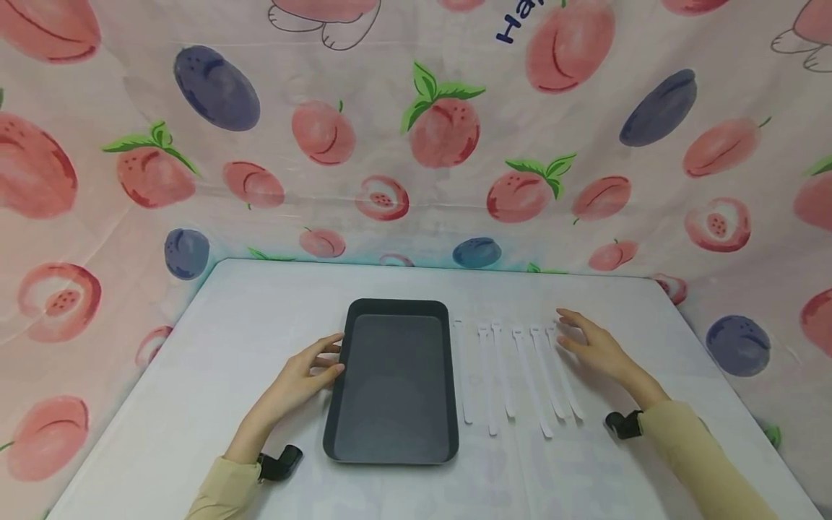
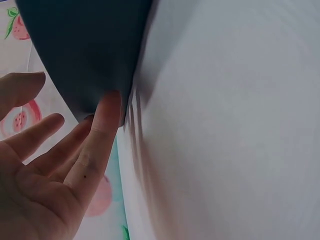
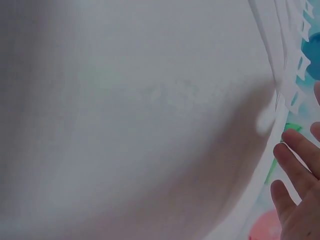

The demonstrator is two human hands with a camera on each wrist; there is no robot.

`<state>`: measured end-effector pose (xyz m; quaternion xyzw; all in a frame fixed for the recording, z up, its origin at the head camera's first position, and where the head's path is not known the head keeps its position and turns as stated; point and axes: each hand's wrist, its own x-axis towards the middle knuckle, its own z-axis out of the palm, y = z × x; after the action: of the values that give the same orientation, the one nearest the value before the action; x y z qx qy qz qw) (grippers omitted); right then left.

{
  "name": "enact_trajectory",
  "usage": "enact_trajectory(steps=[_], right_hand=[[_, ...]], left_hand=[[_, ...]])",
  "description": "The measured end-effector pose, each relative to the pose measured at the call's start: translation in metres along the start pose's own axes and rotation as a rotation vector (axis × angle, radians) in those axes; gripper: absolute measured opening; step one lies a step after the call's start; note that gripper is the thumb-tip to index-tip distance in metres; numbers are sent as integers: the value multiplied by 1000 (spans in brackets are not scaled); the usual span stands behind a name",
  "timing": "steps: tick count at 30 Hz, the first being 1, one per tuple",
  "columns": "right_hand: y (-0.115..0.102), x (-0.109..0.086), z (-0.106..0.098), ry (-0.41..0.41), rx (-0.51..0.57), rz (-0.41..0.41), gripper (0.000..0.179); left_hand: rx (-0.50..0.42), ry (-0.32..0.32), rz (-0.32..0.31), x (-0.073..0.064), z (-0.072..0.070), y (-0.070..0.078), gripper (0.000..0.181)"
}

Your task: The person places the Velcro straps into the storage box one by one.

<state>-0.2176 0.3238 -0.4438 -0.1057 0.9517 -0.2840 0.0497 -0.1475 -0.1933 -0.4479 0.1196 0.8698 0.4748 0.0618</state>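
Observation:
A dark rectangular baking tray (image 1: 396, 307) lies on the white table. My left hand (image 1: 302, 375) is at its left side, fingers loosely extended and fingertips right at the tray wall; the left wrist view shows the fingers (image 2: 102, 120) against the dark outer wall (image 2: 85, 45). To the right of the tray, several long thin white strips (image 1: 523, 361) with wider heads at the far end lie roughly side by side. My right hand (image 1: 594, 350) hovers by the head of the rightmost strip, fingers apart and holding nothing. In the right wrist view, the strip heads (image 3: 292, 102) show small slots.
The white table (image 1: 273, 310) ends at a back edge against a hanging cloth (image 1: 364, 144) printed with peaches and blue fruit. Dark wrist cameras sit on the left wrist (image 1: 279, 462) and the right wrist (image 1: 624, 425).

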Motion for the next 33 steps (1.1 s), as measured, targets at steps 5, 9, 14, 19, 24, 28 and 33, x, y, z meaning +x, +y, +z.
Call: enact_trajectory(steps=[5,9,14,19,24,28,33], right_hand=[[0,3,1,10,2,-19,59],[2,4,2,15,10,-24,57],[4,5,3,30,31,-27,55],[4,7,4,52,34,-44,53],[3,10,5,74,21,-62,48],[1,11,5,74,20,-52,45],[-1,12,6,60,24,-22,45]], left_hand=[[12,-2,-5,0,1,1,59],[1,-1,0,1,1,0,59],[-34,-4,0,1,2,-2,58],[-84,-9,-18,1,2,-4,57],[-122,-12,-35,2,3,-6,57],[-151,-16,-45,2,2,-8,57],[-169,-19,-58,3,3,-7,57]])
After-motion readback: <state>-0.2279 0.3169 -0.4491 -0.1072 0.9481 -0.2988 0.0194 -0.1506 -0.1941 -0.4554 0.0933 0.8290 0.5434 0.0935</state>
